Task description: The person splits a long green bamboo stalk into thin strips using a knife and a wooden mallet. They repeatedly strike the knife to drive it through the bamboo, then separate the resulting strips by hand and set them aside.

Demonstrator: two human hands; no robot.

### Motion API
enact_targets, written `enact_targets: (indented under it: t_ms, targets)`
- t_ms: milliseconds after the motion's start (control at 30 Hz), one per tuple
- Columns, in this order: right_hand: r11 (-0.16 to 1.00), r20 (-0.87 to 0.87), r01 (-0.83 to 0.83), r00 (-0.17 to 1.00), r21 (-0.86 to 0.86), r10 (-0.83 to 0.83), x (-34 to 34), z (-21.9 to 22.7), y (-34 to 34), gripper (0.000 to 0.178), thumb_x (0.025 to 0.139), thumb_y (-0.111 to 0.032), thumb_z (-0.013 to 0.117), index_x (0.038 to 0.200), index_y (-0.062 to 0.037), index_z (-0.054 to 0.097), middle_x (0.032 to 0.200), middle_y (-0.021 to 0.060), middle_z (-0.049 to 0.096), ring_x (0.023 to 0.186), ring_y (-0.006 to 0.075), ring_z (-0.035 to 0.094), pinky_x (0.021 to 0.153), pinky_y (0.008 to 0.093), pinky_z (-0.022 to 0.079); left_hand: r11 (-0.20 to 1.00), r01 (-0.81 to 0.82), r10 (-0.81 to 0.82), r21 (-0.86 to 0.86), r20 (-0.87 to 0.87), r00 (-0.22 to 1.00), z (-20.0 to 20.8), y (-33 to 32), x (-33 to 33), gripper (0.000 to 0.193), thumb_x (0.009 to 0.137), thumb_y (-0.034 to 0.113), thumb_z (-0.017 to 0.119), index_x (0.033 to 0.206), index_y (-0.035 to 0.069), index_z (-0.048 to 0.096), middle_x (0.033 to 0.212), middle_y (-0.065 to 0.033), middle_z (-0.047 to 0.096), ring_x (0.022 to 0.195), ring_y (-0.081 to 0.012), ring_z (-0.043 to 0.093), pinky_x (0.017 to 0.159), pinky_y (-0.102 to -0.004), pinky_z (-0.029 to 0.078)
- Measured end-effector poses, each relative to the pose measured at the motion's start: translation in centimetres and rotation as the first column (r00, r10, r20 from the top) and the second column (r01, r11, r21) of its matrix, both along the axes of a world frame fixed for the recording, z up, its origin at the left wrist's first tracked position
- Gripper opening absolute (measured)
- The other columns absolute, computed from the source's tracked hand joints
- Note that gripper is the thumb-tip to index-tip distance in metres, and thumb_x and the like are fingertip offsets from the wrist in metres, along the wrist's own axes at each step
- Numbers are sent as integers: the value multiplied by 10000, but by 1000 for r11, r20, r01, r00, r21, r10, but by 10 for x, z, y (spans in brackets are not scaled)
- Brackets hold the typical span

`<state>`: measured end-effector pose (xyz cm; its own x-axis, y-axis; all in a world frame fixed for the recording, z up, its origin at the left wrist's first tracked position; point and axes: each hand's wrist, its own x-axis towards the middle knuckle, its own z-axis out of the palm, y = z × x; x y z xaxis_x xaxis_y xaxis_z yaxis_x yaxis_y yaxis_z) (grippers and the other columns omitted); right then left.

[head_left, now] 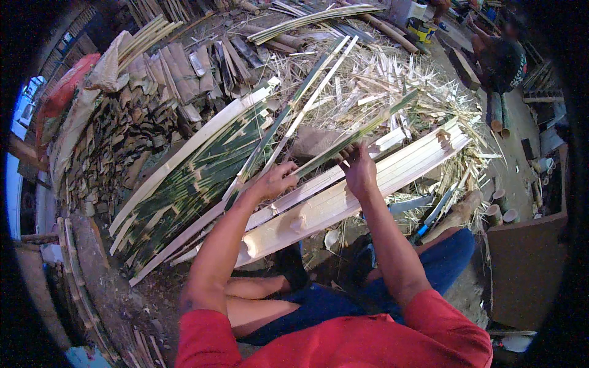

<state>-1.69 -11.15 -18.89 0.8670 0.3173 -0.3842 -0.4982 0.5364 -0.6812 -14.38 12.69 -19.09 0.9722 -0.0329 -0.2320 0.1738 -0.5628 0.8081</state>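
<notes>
A green bamboo strip (383,118) slants up to the right in front of me, held between my two hands. My left hand (276,182) is closed around its lower left end. Farther along, my right hand (360,172) grips the strip from below, with its fingertips at the edge. Under my hands lies a wide split bamboo piece (319,214), its pale inner side up and its node ridges showing. Long narrow bamboo slats (316,83) rest beyond my left hand. To the left, green-skinned bamboo strips (208,162) lie in a flat pile.
Pale bamboo shavings (392,80) cover the ground ahead. Brown bamboo offcuts (123,129) are heaped at the left beside a sack (73,132). A blue-handled knife (424,228) lies near my right knee. Another person (506,64) sits at the far right, near a brown board (527,264).
</notes>
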Motion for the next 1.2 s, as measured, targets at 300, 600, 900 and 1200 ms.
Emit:
enact_targets:
  t_ms: [300,600,900,1200]
  targets:
    - [928,-149,249,965,277,-214,-45,78,25,464,1069,-420,409,1276,-30,554,1184,131,625,1064,307,597,997,441,462,893,-380,263,242,406,875,70,-103,37,498,937,500,572,1059,32,689,988,-226,682,947,-418,654,830,-478,508]
    - [923,-160,351,931,157,-327,-61,95,35,489,914,-584,657,797,-136,499,679,-2,459,596,154,461,583,313,408,810,-538,406,232,439,801,107,-101,15,671,775,686,701,976,46,725,811,-214,703,763,-393,691,696,-485,529]
    - [914,-188,265,958,306,-215,-90,72,34,557,908,-637,615,647,-211,367,523,-13,319,468,168,368,468,335,326,590,-779,443,213,721,533,103,-28,13,547,834,629,675,893,86,716,771,-182,696,744,-401,679,654,-490,517]
    - [926,-388,376,848,-44,-362,-67,-16,-63,419,965,-523,490,696,-219,385,544,-55,301,455,105,298,429,291,269,507,-783,566,360,547,617,251,47,-24,302,912,289,665,1098,59,723,945,-196,725,832,-362,705,753,-461,542]
